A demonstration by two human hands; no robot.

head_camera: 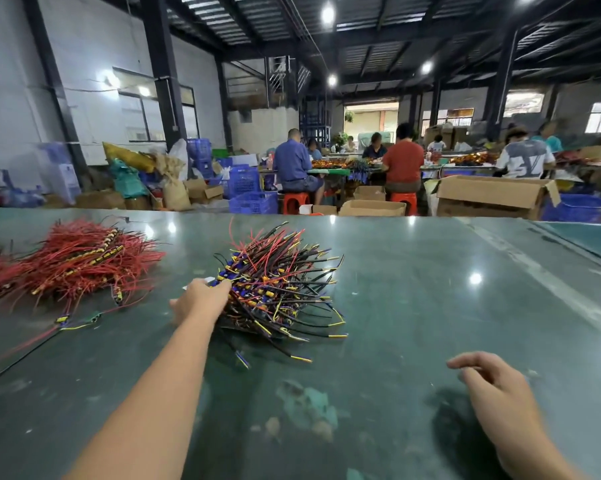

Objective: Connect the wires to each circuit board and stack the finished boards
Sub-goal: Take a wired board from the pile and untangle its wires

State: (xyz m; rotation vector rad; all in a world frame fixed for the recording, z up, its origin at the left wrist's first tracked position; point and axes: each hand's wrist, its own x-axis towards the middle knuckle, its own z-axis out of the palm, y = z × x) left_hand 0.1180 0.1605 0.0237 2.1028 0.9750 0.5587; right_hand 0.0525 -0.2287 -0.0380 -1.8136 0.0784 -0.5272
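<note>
Wired boards (278, 289): tangled heap, blue pieces, black-red-yellow leads, detail blurred.

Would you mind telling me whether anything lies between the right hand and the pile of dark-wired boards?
Nothing visible does. The right hand hovers over bare green table, apart from the pile of dark-wired boards, which the left hand already touches at its near-left edge.

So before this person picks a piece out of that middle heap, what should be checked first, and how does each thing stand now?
1. Left hand at the mixed wire pile: ok, fingertips touch its near-left edge.
2. Piece actually gripped: cannot tell, the fingertips are blurred.
3. Right hand free: ok, fingers relaxed, holding nothing.
4. Red wire pile within reach: ok, to the left.
5. Bare table to work on: ok, in front of the right hand.
</note>
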